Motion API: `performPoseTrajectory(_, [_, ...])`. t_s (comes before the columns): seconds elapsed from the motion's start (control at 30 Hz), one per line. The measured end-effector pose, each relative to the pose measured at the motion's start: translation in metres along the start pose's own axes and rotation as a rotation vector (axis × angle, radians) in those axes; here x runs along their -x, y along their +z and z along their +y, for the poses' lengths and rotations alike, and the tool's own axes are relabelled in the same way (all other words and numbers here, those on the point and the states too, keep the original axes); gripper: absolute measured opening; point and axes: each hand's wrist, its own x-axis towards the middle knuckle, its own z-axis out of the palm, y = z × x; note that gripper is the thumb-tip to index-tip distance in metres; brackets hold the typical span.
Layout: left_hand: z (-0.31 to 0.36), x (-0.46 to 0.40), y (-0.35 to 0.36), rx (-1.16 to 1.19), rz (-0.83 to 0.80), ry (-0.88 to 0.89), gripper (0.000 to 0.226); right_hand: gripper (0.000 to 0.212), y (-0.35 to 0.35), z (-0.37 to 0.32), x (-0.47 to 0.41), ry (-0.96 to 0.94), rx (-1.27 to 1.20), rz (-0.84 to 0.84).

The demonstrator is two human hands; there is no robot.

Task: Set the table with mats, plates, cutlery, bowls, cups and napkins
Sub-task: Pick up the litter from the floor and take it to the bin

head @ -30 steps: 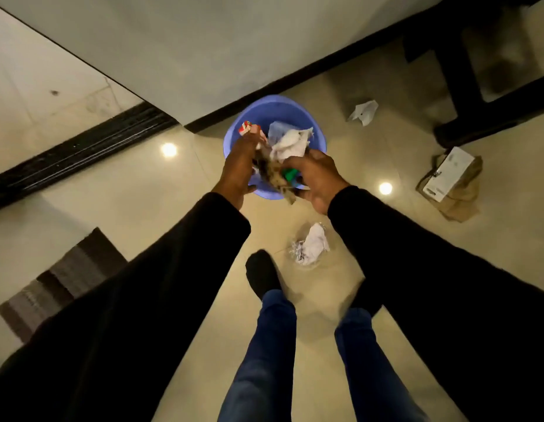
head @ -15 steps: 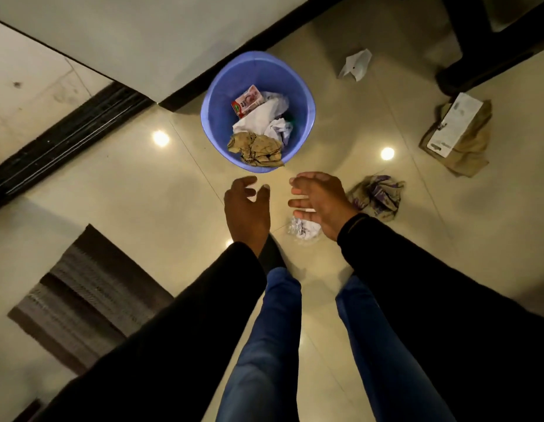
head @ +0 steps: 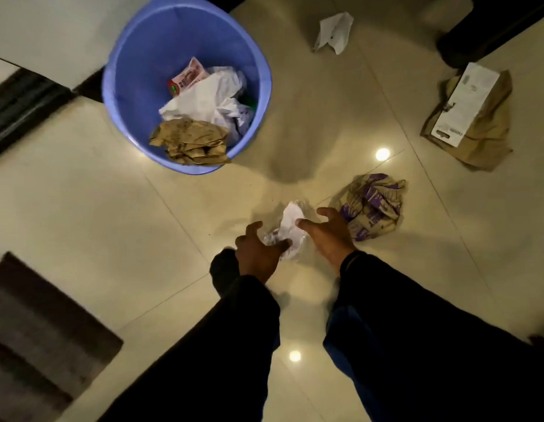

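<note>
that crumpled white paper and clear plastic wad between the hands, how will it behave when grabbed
The crumpled white paper and clear plastic wad looks light and floppy, so it should squash rather than resist. Its glossy film may feel slippery and loose ends could trail. The left hand touches it; the right hand reaches with spread fingers.

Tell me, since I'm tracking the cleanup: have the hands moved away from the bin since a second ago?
Yes. The left hand and right hand left the bin and now reach the white wad on the floor.
</note>
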Motion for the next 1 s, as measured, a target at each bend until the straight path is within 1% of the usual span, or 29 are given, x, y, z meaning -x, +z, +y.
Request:
performPoseTrajectory(0.07, [0.000,-0.027,0.021,0.029,-0.029,0.017,0.114,0.074,0.008,0.016,-0.033,0.024,0.008,-0.039])
performPoseTrajectory(0.1, [0.000,-0.039,0.030,0.050,-0.050,0.041,0.117,0.075,0.013,0.023,-0.044,0.050,0.002,-0.074])
performPoseTrajectory(0.13, [0.000,-0.051,0.041,0.044,-0.075,0.078,0.114,0.070,0.020,0.028,-0.055,0.065,0.008,-0.107])
performPoseTrajectory(0.2, [-0.005,-0.067,0.058,-0.064,-0.105,0.135,0.091,0.057,0.030,0.037,-0.068,0.061,0.070,-0.132])
performPoseTrajectory(0.27, [-0.010,-0.070,0.063,-0.174,-0.093,0.152,0.057,0.041,0.034,0.041,-0.069,0.022,0.137,-0.096])
performPoseTrajectory(0.3, [-0.010,-0.065,0.060,-0.181,-0.074,0.155,0.043,0.033,0.033,0.041,-0.064,-0.014,0.165,-0.058])
performPoseTrajectory(0.33, [-0.008,-0.056,0.054,-0.174,-0.046,0.174,0.035,0.024,0.030,0.039,-0.058,-0.053,0.174,-0.017])
performPoseTrajectory(0.37, [-0.002,-0.042,0.044,-0.157,-0.014,0.206,0.033,0.019,0.026,0.034,-0.045,-0.104,0.162,0.016])
performPoseTrajectory(0.43, [0.017,-0.011,0.019,-0.143,0.050,0.311,0.027,0.021,0.015,0.019,-0.019,-0.232,0.121,0.058])
performPoseTrajectory(0.5, [0.041,0.027,-0.016,-0.131,0.164,0.436,0.019,0.025,0.007,-0.012,0.018,-0.387,0.093,0.071])
performPoseTrajectory(0.57, [0.066,0.060,-0.053,-0.042,0.312,0.581,0.019,0.025,0.001,-0.050,0.052,-0.540,0.026,0.079])
performPoseTrajectory(0.63, [0.087,0.083,-0.093,0.064,0.468,0.707,0.027,0.016,0.001,-0.095,0.084,-0.664,-0.071,0.074])
performPoseTrajectory(0.7, [0.106,0.091,-0.128,0.124,0.598,0.798,0.027,0.008,0.008,-0.139,0.106,-0.742,-0.127,0.056])
performPoseTrajectory(0.73, [0.114,0.088,-0.141,0.139,0.648,0.821,0.026,0.010,0.014,-0.157,0.109,-0.765,-0.135,0.039])
performPoseTrajectory(0.8, [0.128,0.072,-0.163,0.151,0.717,0.801,0.020,0.018,0.028,-0.188,0.109,-0.777,-0.118,-0.003])
performPoseTrajectory(0.87, [0.140,0.050,-0.177,0.189,0.746,0.721,0.020,0.030,0.040,-0.210,0.103,-0.762,-0.105,-0.065])
performPoseTrajectory(0.93, [0.153,0.030,-0.186,0.185,0.731,0.637,0.030,0.039,0.044,-0.222,0.097,-0.755,-0.061,-0.134])
performPoseTrajectory(1.0, [0.164,0.013,-0.190,0.121,0.678,0.590,0.043,0.039,0.042,-0.228,0.090,-0.761,-0.020,-0.158])
